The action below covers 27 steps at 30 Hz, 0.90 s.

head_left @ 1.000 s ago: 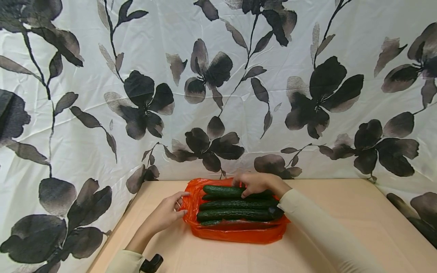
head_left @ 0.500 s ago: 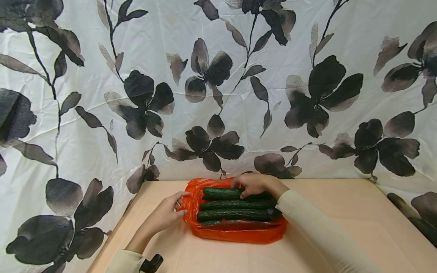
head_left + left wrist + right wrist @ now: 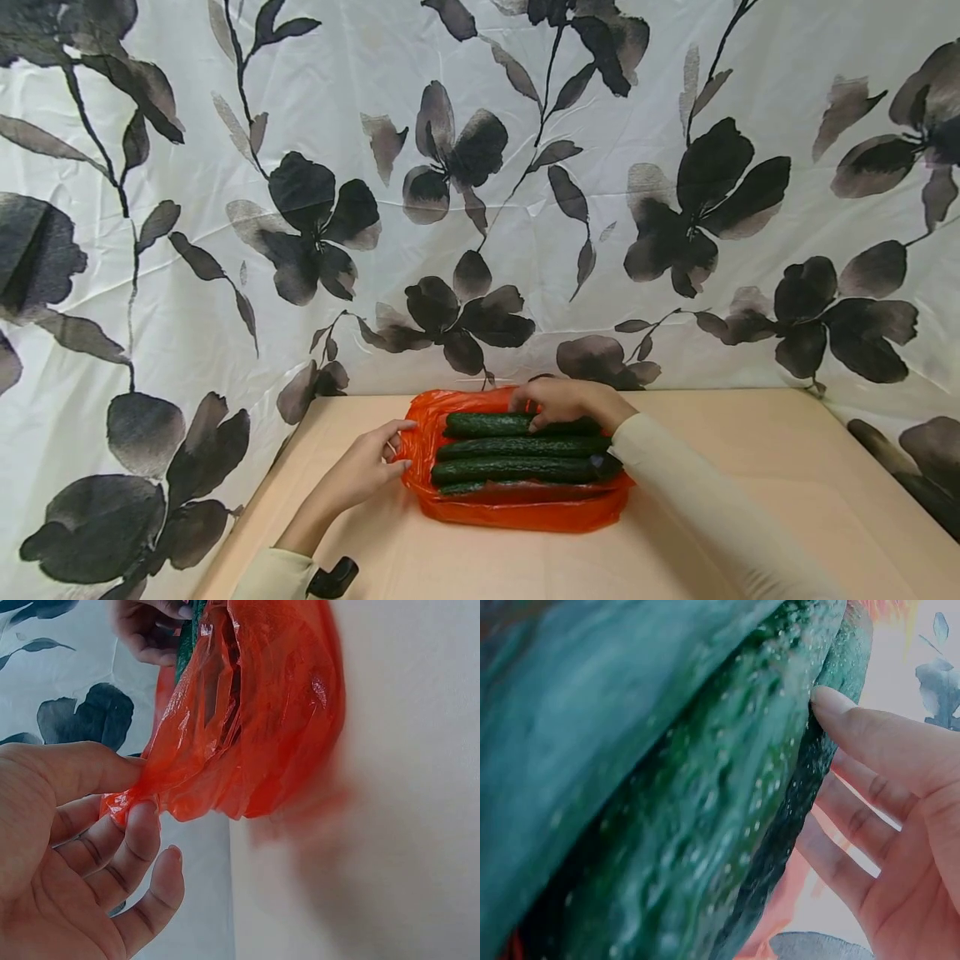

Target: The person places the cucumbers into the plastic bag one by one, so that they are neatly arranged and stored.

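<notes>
Several long dark green cucumbers lie side by side in an open orange-red plastic bag (image 3: 525, 517). My right hand (image 3: 562, 404) grips the farthest visible cucumber (image 3: 483, 426); in the right wrist view the thumb (image 3: 840, 705) presses its near side and the fingers reach round behind. Two more cucumbers lie closer to me, a middle one (image 3: 517, 448) and a nearer one (image 3: 510, 471). Part of another shows along the near fold of the bag. My left hand (image 3: 360, 468) pinches the bag's left edge between thumb and fingers, drawn to a point in the left wrist view.
The bag rests near the far edge of a pale wood-toned table (image 3: 720, 467). Right behind it hangs a white cloth (image 3: 555, 275) printed with dark flowers. A black band device (image 3: 333, 578) sits on the left wrist.
The farthest cucumber, held in my right hand, has come down slightly toward me and now covers the one that showed just below it. My left hand has stayed on the bag's edge.
</notes>
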Each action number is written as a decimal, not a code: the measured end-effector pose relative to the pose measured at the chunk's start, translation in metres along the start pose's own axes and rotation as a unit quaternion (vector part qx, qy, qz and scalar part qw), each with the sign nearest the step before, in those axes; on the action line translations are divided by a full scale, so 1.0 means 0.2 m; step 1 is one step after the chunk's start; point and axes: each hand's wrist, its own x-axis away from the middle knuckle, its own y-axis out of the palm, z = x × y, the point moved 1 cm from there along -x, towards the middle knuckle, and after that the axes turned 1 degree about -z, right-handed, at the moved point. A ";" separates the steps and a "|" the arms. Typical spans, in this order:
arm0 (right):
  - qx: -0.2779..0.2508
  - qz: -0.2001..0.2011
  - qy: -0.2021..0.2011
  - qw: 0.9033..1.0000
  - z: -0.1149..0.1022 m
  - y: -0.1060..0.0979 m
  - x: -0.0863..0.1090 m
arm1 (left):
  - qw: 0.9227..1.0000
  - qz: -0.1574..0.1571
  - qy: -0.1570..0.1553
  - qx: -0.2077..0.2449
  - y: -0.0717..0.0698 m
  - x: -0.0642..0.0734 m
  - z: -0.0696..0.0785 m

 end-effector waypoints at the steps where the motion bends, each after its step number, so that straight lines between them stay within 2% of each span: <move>1: -0.002 -0.001 -0.001 1.000 0.00 0.00 0.00 | 1.000 0.000 0.000 0.000 0.00 0.00 0.00; 6: -0.011 -0.003 0.002 1.000 0.02 -0.01 0.02 | 1.000 -0.001 0.001 0.000 0.00 0.00 0.00; 12: -0.049 0.003 -0.002 0.999 0.06 -0.02 0.07 | 1.000 -0.004 -0.003 0.002 -0.01 -0.01 0.00; 16: -0.064 0.011 0.004 0.998 0.07 -0.03 0.13 | 1.000 -0.004 -0.002 0.002 -0.02 -0.01 0.00; 21: -0.059 0.027 -0.011 0.998 0.09 -0.02 0.21 | 1.000 0.006 0.006 0.001 -0.02 0.01 0.00; 27: -0.058 0.068 -0.014 0.996 0.11 -0.02 0.33 | 1.000 0.019 0.015 0.000 -0.03 0.02 0.00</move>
